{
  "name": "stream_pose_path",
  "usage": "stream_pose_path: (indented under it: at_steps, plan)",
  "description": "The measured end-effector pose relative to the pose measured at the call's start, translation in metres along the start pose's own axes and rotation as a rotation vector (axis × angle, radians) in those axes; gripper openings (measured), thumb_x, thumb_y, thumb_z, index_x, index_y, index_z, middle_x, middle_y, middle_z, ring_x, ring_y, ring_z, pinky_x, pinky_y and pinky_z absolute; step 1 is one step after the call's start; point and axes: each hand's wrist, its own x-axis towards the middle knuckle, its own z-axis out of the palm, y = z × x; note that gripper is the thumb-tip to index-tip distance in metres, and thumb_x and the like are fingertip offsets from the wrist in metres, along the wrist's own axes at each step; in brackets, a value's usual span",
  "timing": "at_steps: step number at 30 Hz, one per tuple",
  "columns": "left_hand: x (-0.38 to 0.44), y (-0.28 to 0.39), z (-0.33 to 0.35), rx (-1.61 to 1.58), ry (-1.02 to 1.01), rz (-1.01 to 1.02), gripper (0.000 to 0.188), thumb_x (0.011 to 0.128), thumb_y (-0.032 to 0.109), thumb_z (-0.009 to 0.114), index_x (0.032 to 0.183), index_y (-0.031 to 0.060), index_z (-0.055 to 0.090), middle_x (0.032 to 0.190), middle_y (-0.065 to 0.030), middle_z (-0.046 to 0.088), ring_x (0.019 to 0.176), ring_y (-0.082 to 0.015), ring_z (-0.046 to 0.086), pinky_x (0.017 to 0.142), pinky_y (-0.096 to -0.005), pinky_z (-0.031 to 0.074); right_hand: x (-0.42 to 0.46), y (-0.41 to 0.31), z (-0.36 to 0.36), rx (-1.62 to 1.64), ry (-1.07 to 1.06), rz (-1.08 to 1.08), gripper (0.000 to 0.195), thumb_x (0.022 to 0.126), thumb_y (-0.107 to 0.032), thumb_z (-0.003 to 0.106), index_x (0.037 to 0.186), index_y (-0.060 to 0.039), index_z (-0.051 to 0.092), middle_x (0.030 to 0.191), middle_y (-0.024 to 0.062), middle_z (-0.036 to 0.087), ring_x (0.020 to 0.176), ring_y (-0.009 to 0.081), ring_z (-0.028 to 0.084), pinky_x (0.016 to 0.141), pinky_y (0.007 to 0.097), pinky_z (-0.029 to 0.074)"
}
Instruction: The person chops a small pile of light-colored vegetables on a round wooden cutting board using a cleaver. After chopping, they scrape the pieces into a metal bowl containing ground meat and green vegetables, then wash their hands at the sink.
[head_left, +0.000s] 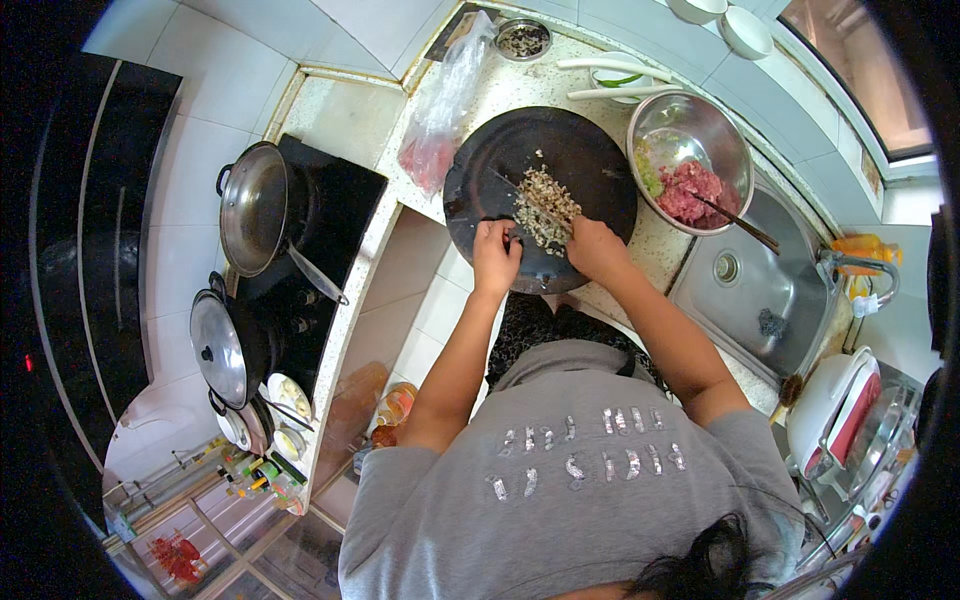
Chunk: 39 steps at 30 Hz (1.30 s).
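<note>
A round dark chopping board (487, 157) lies on the counter before me. On it is a heap of finely chopped pale and brown food (544, 191), which I cannot name for certain. My right hand (596, 247) grips a kitchen knife (536, 201), its blade running through the heap towards the upper left. The handle is hidden in the fist. My left hand (496, 251) is at the near left of the heap with curled fingers; whether it holds anything is unclear. Right of the board, a steel bowl (679, 112) contains raw minced meat (694, 191), chopped green bits and chopsticks (739, 221).
Behind the board are a clear plastic bag (454, 90), a small steel bowl (523, 39) and pale long-handled utensils (615, 67) over a dish. A sink (750, 300) is at right. Left, a frying pan (255, 210) and lidded pot (217, 349) stand on the cooktop (337, 187).
</note>
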Motion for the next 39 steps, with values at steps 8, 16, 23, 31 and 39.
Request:
stream_pose_path:
  at_steps: [8, 16, 23, 31, 39]
  plan:
    - [0.002, -0.001, 0.000, 0.048, 0.003, 0.050, 0.028, 0.079, -0.002, 0.069, 0.106, 0.0031, 0.065, 0.095, -0.0110, 0.054, 0.081, -0.0233, 0.056, 0.074, -0.0342, 0.050, 0.011, 0.006, -0.019, -0.028, 0.047, 0.004, 0.024, 0.089, -0.015, 0.054, 0.105, 0.0024, 0.061, 0.103, 0.0282, 0.070, 0.099, 0.0461, 0.067, 0.086, 0.0549, 0.053]
    - [0.001, -0.001, -0.001, 0.023, 0.007, 0.042, 0.029, 0.079, -0.001, 0.068, 0.108, 0.0033, 0.065, 0.096, -0.0109, 0.054, 0.081, -0.0227, 0.056, 0.074, -0.0340, 0.050, 0.019, 0.016, -0.019, 0.020, 0.051, -0.007, 0.022, 0.089, -0.013, 0.053, 0.104, 0.0005, 0.062, 0.104, 0.0288, 0.069, 0.100, 0.0466, 0.067, 0.087, 0.0549, 0.053]
    - [0.000, 0.007, -0.001, 0.016, 0.002, 0.029, 0.025, 0.080, 0.000, 0.067, 0.105, 0.0001, 0.064, 0.097, -0.0135, 0.054, 0.083, -0.0275, 0.057, 0.078, -0.0387, 0.050, 0.013, 0.019, -0.005, -0.003, 0.053, -0.014, 0.025, 0.090, -0.014, 0.053, 0.106, 0.0017, 0.062, 0.102, 0.0291, 0.069, 0.098, 0.0473, 0.067, 0.086, 0.0549, 0.054]
    - [0.000, 0.003, 0.000, 0.065, 0.018, 0.031, 0.029, 0.078, -0.001, 0.068, 0.107, 0.0022, 0.064, 0.098, -0.0125, 0.055, 0.082, -0.0249, 0.058, 0.076, -0.0356, 0.051, -0.007, 0.005, -0.010, -0.010, 0.006, -0.052, 0.026, 0.089, -0.015, 0.055, 0.105, 0.0035, 0.062, 0.101, 0.0296, 0.069, 0.096, 0.0462, 0.068, 0.084, 0.0546, 0.054]
    - [-0.002, 0.006, -0.002, 0.050, 0.012, 0.012, 0.029, 0.077, -0.002, 0.067, 0.105, 0.0014, 0.064, 0.097, -0.0125, 0.054, 0.080, -0.0250, 0.057, 0.075, -0.0361, 0.051, -0.018, 0.000, -0.006, 0.004, -0.007, -0.078, 0.022, 0.089, -0.014, 0.056, 0.102, 0.0035, 0.060, 0.097, 0.0294, 0.069, 0.093, 0.0473, 0.067, 0.083, 0.0561, 0.053]
